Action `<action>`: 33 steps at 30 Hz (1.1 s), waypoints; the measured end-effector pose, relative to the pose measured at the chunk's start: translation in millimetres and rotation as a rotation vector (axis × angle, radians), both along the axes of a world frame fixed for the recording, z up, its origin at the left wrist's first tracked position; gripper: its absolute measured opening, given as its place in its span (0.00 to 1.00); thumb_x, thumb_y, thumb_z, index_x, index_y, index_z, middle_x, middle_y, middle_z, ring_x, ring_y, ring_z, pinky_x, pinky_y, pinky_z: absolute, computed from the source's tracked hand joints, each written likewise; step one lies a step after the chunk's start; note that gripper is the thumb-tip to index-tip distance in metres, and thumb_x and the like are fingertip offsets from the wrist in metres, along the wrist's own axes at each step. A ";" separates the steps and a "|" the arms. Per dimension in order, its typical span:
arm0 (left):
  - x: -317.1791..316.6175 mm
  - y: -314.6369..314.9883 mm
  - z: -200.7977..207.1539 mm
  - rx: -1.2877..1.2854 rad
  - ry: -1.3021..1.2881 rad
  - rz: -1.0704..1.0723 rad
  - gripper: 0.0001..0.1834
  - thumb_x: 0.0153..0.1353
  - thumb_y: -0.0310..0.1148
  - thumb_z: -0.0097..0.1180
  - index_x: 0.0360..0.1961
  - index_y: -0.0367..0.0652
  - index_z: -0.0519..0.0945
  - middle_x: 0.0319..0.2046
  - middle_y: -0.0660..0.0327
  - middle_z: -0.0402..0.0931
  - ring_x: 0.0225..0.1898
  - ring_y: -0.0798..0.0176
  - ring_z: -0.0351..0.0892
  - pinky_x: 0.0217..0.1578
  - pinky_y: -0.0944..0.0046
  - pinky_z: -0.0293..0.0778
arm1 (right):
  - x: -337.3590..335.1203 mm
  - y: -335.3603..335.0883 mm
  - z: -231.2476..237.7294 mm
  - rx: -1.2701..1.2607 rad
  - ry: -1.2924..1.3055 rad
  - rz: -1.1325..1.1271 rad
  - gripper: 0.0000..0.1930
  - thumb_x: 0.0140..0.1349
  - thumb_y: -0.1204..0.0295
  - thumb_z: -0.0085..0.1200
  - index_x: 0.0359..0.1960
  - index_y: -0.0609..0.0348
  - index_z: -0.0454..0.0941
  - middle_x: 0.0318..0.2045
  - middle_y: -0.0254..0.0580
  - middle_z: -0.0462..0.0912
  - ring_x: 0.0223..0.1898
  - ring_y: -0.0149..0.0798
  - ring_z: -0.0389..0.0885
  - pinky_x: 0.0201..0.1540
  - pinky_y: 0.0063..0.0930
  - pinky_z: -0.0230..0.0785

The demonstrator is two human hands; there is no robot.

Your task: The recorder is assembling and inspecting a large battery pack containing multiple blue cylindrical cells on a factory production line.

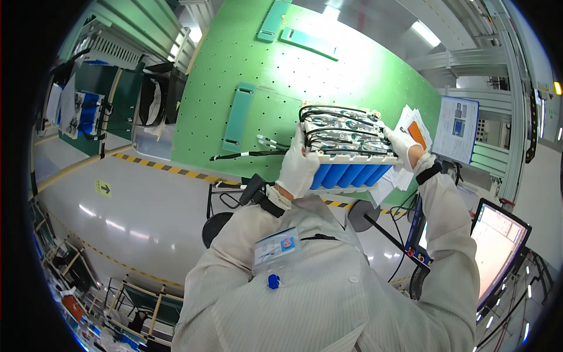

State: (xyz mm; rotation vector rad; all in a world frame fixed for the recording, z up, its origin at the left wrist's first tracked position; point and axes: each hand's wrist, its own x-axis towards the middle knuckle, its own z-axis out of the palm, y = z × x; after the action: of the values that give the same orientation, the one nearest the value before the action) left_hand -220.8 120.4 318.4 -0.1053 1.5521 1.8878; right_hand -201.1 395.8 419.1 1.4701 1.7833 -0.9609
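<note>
Item in hand: a pack of blue cylinders [350, 175] with a pale frame, a silvery upper face and black wires looped across that face.
Item position: at the near edge of the green perforated bench [205, 111], in front of the person's chest, with a row of blue cylinders facing the person.
Left hand: white-gloved hand [298, 168] grasping the pack's left end, fingers wrapped about the corner of the frame.
Right hand: white-gloved hand [402, 146] grasping the right end, fingers at the upper edge.
Grip caveat: the undersides of both hands are hidden; whether the pack rests fully on the bench or is partly raised cannot be told.
Loose leads: a black cable [249, 155] and pale-tipped leads [271, 141] extend leftward beside the left hand.
Bench fittings: one slotted teal bar [239, 117] lies left of the pack; two further teal bars [309, 43] lie toward the far edge.
Right of pack: loose white papers [404, 178], an orange piece [417, 134] on papers, and a document board [457, 129] beyond.
Lower right: a lit monitor [498, 245], near the right sleeve.
Floor: yellow-and-black striped tape [176, 169].
</note>
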 end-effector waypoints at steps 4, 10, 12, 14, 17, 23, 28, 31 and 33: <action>-13.7 -5.9 44.7 0.053 0.264 -0.096 0.58 0.52 0.35 0.71 0.75 0.34 0.45 0.57 0.49 0.76 0.58 0.59 0.77 0.59 0.63 0.72 | -39.9 18.3 -1.4 -0.070 -0.106 0.211 0.38 0.73 0.44 0.42 0.69 0.68 0.62 0.61 0.60 0.77 0.59 0.63 0.78 0.51 0.71 0.72; -21.7 -3.8 61.2 -0.339 -0.002 -0.182 0.60 0.52 0.54 0.73 0.73 0.37 0.49 0.57 0.45 0.78 0.55 0.44 0.81 0.56 0.54 0.76 | -113.0 25.5 -26.2 0.006 -0.376 0.670 0.31 0.74 0.47 0.43 0.46 0.69 0.80 0.38 0.61 0.86 0.40 0.56 0.88 0.36 0.48 0.80; -21.6 -1.0 50.8 -0.509 0.032 -0.228 0.63 0.52 0.62 0.69 0.73 0.32 0.47 0.52 0.42 0.81 0.52 0.42 0.83 0.53 0.54 0.78 | -125.6 33.4 -49.6 0.003 -0.409 0.721 0.28 0.73 0.47 0.42 0.34 0.63 0.79 0.21 0.49 0.80 0.21 0.45 0.81 0.23 0.35 0.73; -28.7 0.0 53.1 -0.597 -0.097 -0.326 0.67 0.53 0.68 0.64 0.72 0.24 0.45 0.45 0.39 0.83 0.48 0.39 0.85 0.50 0.55 0.80 | -137.7 24.5 -52.3 -0.024 -0.469 0.756 0.27 0.73 0.47 0.42 0.32 0.61 0.77 0.21 0.46 0.78 0.21 0.43 0.79 0.24 0.35 0.73; -24.8 -1.6 43.5 -0.666 -0.079 -0.356 0.69 0.53 0.71 0.60 0.71 0.19 0.44 0.39 0.37 0.84 0.44 0.39 0.86 0.47 0.54 0.81 | -140.5 2.9 -45.3 0.006 -0.462 0.777 0.26 0.73 0.48 0.43 0.32 0.60 0.76 0.20 0.41 0.75 0.21 0.40 0.77 0.26 0.35 0.75; -22.2 -5.1 45.9 -0.648 -0.142 -0.334 0.72 0.51 0.71 0.60 0.71 0.17 0.42 0.44 0.35 0.82 0.47 0.38 0.84 0.48 0.53 0.80 | -108.5 26.6 -7.8 -0.254 -0.030 0.413 0.40 0.73 0.37 0.31 0.64 0.61 0.74 0.34 0.52 0.84 0.36 0.42 0.85 0.41 0.39 0.81; -5.3 2.7 37.0 -0.634 -0.232 -0.321 0.63 0.53 0.69 0.62 0.69 0.23 0.52 0.43 0.37 0.83 0.47 0.38 0.84 0.50 0.52 0.78 | 34.9 52.7 -105.0 -0.465 0.564 -0.168 0.38 0.76 0.40 0.32 0.59 0.66 0.75 0.50 0.52 0.83 0.45 0.42 0.84 0.49 0.39 0.78; 22.0 14.0 24.9 -0.597 -0.162 -0.218 0.46 0.58 0.66 0.61 0.55 0.28 0.69 0.38 0.40 0.84 0.44 0.42 0.85 0.47 0.52 0.78 | 90.1 22.9 -137.7 -0.540 1.001 -0.590 0.33 0.77 0.43 0.34 0.53 0.64 0.77 0.46 0.46 0.85 0.44 0.40 0.84 0.50 0.37 0.78; 38.0 24.8 26.8 -0.531 -0.024 0.048 0.38 0.62 0.57 0.64 0.51 0.26 0.78 0.40 0.41 0.84 0.44 0.47 0.85 0.47 0.54 0.78 | 86.5 0.6 -147.1 -0.437 1.113 -0.788 0.32 0.76 0.42 0.37 0.44 0.60 0.80 0.36 0.39 0.85 0.36 0.37 0.83 0.43 0.33 0.79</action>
State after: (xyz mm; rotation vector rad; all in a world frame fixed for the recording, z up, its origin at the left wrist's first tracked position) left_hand -182.8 145.2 345.2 -0.3996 2.0117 1.4567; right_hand -114.6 396.4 272.0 1.4267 1.3567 -2.7707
